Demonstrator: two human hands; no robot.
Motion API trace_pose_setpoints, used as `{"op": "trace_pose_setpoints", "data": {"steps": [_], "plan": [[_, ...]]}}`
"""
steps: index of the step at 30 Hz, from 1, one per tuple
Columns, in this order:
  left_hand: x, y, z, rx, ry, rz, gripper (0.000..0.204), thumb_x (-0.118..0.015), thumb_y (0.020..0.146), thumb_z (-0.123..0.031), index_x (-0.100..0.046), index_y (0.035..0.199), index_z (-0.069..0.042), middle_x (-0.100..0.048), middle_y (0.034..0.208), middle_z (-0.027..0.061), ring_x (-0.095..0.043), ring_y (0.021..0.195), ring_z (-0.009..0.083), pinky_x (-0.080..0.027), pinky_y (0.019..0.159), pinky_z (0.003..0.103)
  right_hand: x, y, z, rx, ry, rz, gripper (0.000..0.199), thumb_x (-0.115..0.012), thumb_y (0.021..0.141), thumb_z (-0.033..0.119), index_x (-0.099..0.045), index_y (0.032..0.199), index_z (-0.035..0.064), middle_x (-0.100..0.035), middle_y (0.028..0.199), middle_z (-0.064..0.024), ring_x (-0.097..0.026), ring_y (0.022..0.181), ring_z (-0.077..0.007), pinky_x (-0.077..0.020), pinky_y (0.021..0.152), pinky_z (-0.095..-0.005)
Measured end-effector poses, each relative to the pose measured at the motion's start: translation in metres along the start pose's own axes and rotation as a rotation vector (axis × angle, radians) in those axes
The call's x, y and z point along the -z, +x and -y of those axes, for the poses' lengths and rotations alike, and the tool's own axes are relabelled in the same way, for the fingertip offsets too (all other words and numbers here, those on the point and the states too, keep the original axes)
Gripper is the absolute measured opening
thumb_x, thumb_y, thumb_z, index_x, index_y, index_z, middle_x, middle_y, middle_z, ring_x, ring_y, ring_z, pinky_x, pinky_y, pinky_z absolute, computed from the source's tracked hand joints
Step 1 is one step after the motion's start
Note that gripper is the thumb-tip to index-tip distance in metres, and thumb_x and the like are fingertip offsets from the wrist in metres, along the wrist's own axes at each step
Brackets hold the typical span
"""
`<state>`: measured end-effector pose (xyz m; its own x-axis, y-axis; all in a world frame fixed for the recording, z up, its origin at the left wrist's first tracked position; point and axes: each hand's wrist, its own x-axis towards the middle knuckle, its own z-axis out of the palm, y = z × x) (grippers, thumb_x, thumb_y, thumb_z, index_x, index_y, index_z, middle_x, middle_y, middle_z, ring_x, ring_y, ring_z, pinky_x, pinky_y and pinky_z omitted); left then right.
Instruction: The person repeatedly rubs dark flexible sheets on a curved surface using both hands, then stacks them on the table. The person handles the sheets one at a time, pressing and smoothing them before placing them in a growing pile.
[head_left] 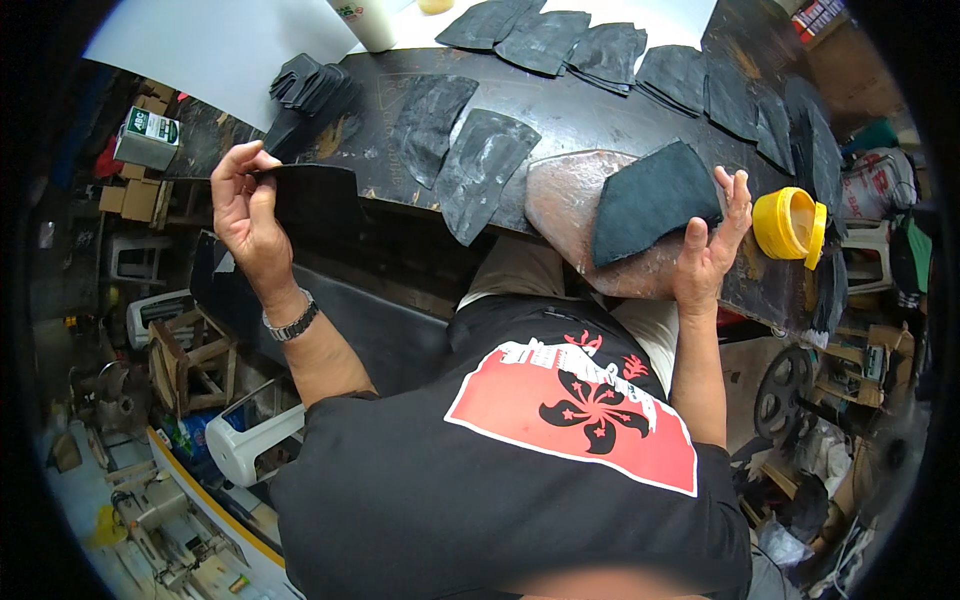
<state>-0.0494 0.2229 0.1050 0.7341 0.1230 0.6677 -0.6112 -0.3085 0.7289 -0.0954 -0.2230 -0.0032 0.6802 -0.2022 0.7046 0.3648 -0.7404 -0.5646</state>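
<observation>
Currently: left hand (245,215) is raised off the front edge of the worktop (560,110), fingers curled shut on the corner of a flat black piece (315,200). That piece looks like thin, matte, stiff sheet, roughly rectangular with a curved edge; it sticks out to the right of the hand, held above the worktop's near edge. Metal-link watch (293,322) on that wrist.

Right hand (712,245) is open, fingers spread, thumb up. It rests at the right edge of a fan-shaped black piece (650,200) with a fuzzy, felt-like face. Fingertips touch its edge; no grip. That piece lies on a smooth, glossy reddish-brown slab (565,200) with a rounded outline.

Just right of the right hand: yellow round plastic tub (785,222), lid open and tipped.

Worktop is dark, scuffed, stained. Two dark grey fan-shaped pieces (460,150) with a streaky sheen lie between the hands. A row of similar overlapping pieces (610,50) runs along the far side. Stack of black pieces (310,85) at far left, beside a white sheet (220,45).
</observation>
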Motion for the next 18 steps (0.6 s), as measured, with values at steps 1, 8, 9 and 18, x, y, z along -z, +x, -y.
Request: {"op": "trace_pose_setpoints", "data": {"steps": [1,8,9,18], "plan": [[0.006,0.000,0.005,0.041,0.025,0.020,0.038,-0.045,0.091,0.010,-0.062,0.124,0.002,-0.062,0.107,0.0054,-0.057,0.100,0.0120,-0.044,0.096,0.026,-0.001,0.000,0.000,-0.010,0.015,-0.006,0.074,-0.045,0.103,0.058,-0.035,0.157,0.0084,-0.054,0.146,-0.0145,-0.044,0.139,-0.0308,-0.0116,0.123,-0.0536],[0.014,0.012,0.059,0.237,0.268,0.237,0.037,-0.045,0.086,0.009,-0.068,0.114,0.000,-0.066,0.108,0.0029,-0.060,0.104,0.0123,-0.045,0.098,0.026,-0.001,-0.002,-0.002,-0.064,0.038,0.016,0.073,-0.041,0.105,0.058,-0.033,0.158,0.0087,-0.055,0.144,-0.0139,-0.045,0.139,-0.0286,-0.0103,0.124,-0.0527],[0.011,0.014,0.069,0.252,0.291,0.263,0.037,-0.044,0.085,0.009,-0.068,0.113,0.001,-0.068,0.107,0.0043,-0.062,0.105,0.0135,-0.046,0.099,0.027,-0.001,-0.002,-0.002,-0.065,0.037,0.018,0.073,-0.041,0.105,0.058,-0.033,0.158,0.0092,-0.055,0.144,-0.0137,-0.045,0.139,-0.0285,-0.0101,0.124,-0.0526],[-0.027,0.058,0.167,0.121,0.622,0.313,0.036,-0.046,0.087,0.000,-0.072,0.110,-0.006,-0.070,0.107,0.0148,-0.067,0.107,0.0288,-0.049,0.099,0.035,-0.004,-0.001,-0.002,-0.098,0.042,0.055,0.072,-0.034,0.105,0.062,-0.034,0.158,0.0130,-0.056,0.143,-0.0129,-0.045,0.139,-0.0276,-0.0092,0.124,-0.0517]]}}
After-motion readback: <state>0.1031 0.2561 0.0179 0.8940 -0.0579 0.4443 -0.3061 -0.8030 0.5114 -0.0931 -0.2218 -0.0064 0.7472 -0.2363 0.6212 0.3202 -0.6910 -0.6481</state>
